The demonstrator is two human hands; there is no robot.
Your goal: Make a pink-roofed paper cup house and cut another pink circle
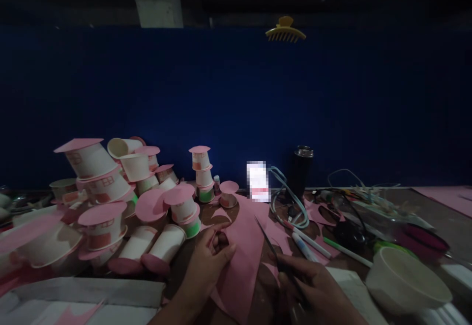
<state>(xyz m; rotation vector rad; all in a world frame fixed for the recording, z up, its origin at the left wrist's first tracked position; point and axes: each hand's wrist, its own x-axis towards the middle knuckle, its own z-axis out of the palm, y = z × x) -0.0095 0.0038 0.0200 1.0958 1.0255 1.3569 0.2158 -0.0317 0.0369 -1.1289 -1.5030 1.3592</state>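
From the head camera, the left hand (208, 261) pinches the edge of a pink paper sheet (245, 246) lying on the table (435, 217), and the right hand (313, 290) is closed around scissors (271, 249), blades resting over the sheet. To the left a heap of paper cups (110, 202) with pink lids crowds the table; pens (308, 241), cables (287, 197), a dark tumbler (301, 170) and a white bowl (405, 278) lie right. A dark blue wall (236, 94) rises behind, a hair claw (285, 30) on its top. Dim light hides the scissor handles.
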